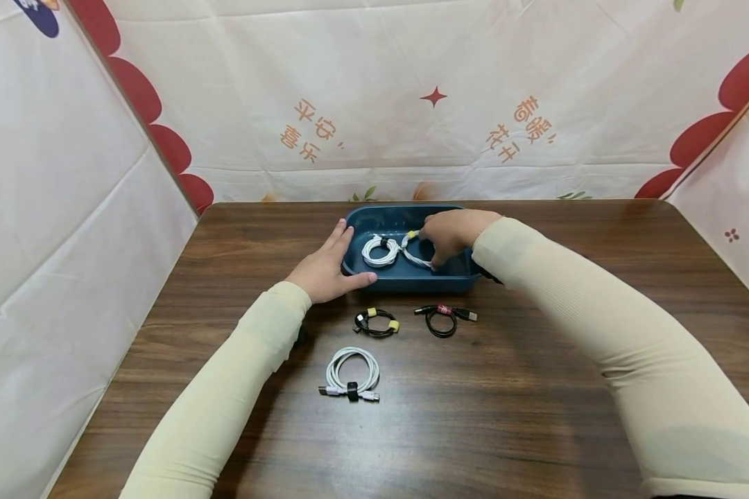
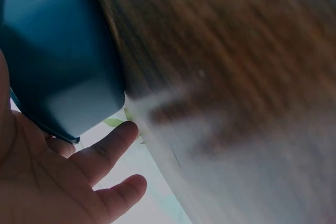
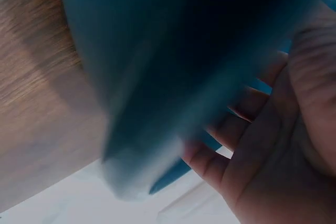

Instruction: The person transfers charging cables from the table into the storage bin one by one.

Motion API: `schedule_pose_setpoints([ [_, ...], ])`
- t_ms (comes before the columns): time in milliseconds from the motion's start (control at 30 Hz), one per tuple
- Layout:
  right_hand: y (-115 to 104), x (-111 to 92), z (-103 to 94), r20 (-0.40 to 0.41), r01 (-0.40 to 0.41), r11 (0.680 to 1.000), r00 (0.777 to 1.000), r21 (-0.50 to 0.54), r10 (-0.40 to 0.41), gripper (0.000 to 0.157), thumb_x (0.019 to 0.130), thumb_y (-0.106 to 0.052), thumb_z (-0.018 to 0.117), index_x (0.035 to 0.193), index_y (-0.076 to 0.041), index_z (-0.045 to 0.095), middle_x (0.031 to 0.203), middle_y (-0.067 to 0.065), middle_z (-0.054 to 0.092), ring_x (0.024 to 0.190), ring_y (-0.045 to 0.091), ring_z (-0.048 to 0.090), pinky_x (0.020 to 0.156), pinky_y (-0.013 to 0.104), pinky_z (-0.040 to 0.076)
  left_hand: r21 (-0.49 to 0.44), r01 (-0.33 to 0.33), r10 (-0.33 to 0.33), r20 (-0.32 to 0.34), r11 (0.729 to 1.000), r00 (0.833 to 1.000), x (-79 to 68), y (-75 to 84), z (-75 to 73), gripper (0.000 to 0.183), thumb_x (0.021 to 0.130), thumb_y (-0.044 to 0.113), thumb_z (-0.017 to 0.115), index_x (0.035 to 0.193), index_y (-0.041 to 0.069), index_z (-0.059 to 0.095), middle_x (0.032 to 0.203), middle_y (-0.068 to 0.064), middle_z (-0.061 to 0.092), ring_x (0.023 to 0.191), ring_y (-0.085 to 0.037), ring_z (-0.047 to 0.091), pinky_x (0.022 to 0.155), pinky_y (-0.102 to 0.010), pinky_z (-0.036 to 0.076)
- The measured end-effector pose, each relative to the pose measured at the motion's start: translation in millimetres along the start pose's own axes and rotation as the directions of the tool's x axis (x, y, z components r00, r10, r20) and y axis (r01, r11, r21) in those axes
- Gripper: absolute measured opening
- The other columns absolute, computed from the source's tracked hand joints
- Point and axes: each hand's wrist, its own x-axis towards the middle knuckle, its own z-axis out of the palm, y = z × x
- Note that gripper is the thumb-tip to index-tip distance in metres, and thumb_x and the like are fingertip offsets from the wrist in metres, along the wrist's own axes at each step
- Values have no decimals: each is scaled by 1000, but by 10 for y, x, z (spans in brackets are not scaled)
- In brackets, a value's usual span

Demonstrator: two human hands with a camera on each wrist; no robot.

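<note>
My left hand rests at the left end of a dark blue plastic bin, fingers stretched along its side and thumb across the front rim. In the left wrist view, those fingers lie beside the bin's outer wall. Reaching in from the right, my right hand holds the right side of a coiled white cable with a yellow tie, low in the bin. Touching that coil on its left is another coiled white cable with a black tie. The right wrist view shows curled fingers, with the bin wall hiding the cable.
In front of the bin lie a black cable with yellow ties and a black cable with a red tie. Nearer me is a white USB cable with a black tie. A printed cloth hangs behind the wooden table.
</note>
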Motion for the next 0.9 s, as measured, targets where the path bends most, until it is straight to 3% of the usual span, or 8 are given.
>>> schedule_pose_setpoints([
  [267,-1,-4,3,-4,13,1000,1000,17,-13,69,88,-36,77,145,-6,51,141,20,49,125,36,50,103,53,42,-1,5,-5,3,1000,1000,0,8,-4,106,86,73,56,161,15,8,166,2,-8,148,-26,23,114,-46,30],
  [533,-4,-34,-21,-21,23,999,1000,26,-22,71,88,-34,77,146,-5,49,139,20,50,121,34,52,102,53,43,-1,10,-10,7,1000,1000,2,5,-6,106,86,73,56,161,15,8,166,2,-8,148,-26,23,114,-46,31],
  [700,10,-82,-46,-27,30,997,999,71,-28,72,89,-33,75,148,-4,46,144,22,45,127,37,48,104,54,40,-5,7,-7,10,1000,1000,5,1,-7,107,86,74,55,161,15,7,166,2,-8,148,-26,22,114,-46,30],
  [900,53,-175,-74,-97,57,986,994,156,-43,70,93,-36,70,150,-4,44,149,22,42,136,38,42,109,54,34,0,10,-10,9,1000,1000,15,1,5,107,86,74,56,161,16,7,166,2,-8,148,-26,23,114,-46,30],
])
